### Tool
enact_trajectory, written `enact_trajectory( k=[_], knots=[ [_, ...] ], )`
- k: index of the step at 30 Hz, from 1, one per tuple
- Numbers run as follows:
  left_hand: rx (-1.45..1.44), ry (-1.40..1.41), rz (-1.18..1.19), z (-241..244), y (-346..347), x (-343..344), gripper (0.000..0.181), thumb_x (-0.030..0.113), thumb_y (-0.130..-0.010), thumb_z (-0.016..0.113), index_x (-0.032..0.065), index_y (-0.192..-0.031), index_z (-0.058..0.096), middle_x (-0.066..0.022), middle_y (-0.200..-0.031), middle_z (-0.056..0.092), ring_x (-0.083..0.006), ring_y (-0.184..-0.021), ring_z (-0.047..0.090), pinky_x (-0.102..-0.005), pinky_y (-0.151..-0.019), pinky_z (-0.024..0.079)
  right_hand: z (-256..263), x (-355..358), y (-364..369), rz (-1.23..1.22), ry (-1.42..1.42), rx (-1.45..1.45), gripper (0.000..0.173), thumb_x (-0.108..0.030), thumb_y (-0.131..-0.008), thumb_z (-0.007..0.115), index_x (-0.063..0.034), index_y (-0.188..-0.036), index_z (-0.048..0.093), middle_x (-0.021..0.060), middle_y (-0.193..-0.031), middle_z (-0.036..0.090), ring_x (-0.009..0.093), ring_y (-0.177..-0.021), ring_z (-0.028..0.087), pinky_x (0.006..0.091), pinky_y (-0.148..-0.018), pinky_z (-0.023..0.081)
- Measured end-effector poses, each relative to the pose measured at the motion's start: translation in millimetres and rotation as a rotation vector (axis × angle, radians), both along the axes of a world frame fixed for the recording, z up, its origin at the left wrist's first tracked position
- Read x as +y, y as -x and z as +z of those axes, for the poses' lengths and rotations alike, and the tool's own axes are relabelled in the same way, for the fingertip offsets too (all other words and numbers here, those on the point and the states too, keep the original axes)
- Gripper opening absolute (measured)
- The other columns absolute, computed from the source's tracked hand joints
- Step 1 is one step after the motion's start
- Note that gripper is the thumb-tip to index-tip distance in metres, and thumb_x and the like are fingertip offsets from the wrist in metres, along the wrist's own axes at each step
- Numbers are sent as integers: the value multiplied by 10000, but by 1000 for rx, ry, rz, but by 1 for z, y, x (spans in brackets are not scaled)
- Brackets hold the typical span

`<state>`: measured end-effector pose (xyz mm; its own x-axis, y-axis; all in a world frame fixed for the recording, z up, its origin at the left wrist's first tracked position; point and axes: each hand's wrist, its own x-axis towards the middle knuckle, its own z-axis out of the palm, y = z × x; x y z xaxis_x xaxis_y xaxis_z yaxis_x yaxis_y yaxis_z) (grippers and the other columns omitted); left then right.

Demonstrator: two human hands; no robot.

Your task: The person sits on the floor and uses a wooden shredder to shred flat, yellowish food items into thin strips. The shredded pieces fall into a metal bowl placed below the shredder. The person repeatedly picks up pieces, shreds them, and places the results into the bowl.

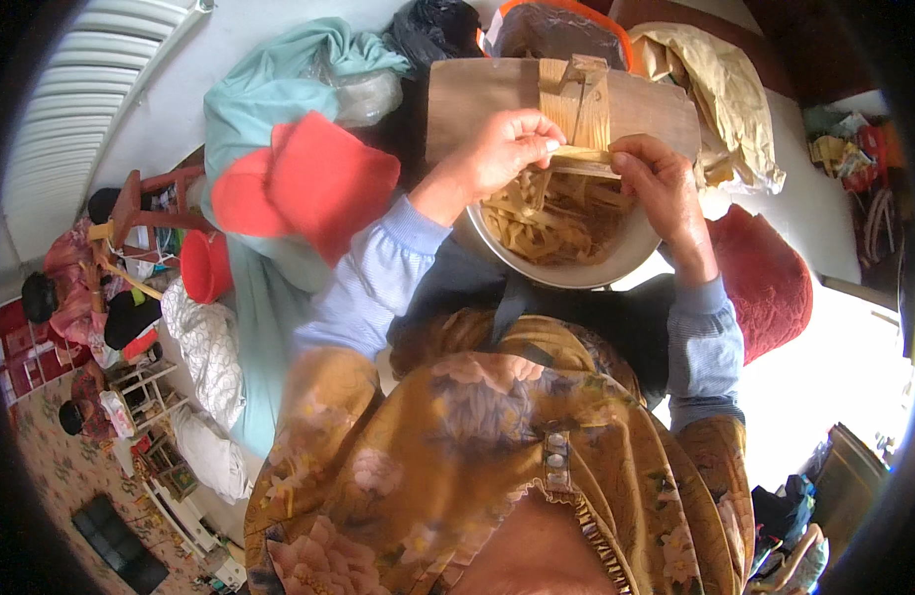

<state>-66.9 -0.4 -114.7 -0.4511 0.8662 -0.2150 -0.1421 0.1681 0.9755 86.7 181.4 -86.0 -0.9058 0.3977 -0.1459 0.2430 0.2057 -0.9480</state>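
Observation:
A short, flat yellowish strip (585, 154) is stretched sideways between my hands; its exact material is unclear. My left hand (494, 152) pinches one end between thumb and fingers, and my right hand (662, 182) grips the other. Just beyond the strip, a slotted wooden block (594, 111) stands on a broad wooden board (479, 100). Below my hands a pale metal bowl (558, 281) rests near my lap. Curled, tan fibrous strips (532, 223) lie in it, and the board side partly hides its far rim.
Red cloth (331, 182) and teal fabric (267, 111) lie to the left. Behind the board are a black plastic bag (435, 30) and an orange-rimmed container (628, 44). Crumpled brown paper (714, 89) and a dark red cushion (762, 286) are at right. People (74, 282) sit far left.

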Motion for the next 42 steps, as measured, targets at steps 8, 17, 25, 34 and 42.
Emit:
enact_trajectory(
  k=[8,17,25,34,42],
  knots=[
    [368,-35,140,-32,23,24,127,136,-926,604,20,-963,638,-36,-765,621,-130,-699,557,-300,-637,447,-45,14,36,29,-487,129,178,-132,-891,620,-9,-1006,677,124,-802,669,222,-715,642,344,-660,498],
    [575,57,253,-34,-16,10,126,120,-913,583,16,-954,640,-139,-787,661,-222,-687,637,-343,-628,499,-10,-19,10,-13,-1012,325,174,-148,-859,653,-62,-1004,693,138,-884,677,327,-863,648,411,-805,496],
    [-83,39,-75,17,-54,-13,213,192,-984,563,-2,-915,621,-11,-678,561,-77,-567,541,-241,-522,448,-3,-23,-10,32,-689,163,204,-193,-914,645,-11,-821,655,174,-658,604,320,-612,635,407,-540,473],
    [180,-623,-376,128,-86,-36,270,218,-990,559,-27,-1088,616,-114,-912,688,-191,-805,671,-289,-711,524,114,-62,-78,616,421,454,184,-96,-916,647,54,-1020,663,117,-835,686,178,-723,666,288,-619,504],
    [-322,-277,-63,56,-92,-2,242,64,-970,541,6,-1205,531,11,-984,597,-55,-879,543,-210,-756,465,19,-56,-29,-170,-447,335,230,-36,-923,621,-5,-1143,681,98,-986,730,135,-890,672,266,-804,523]
  ],
)
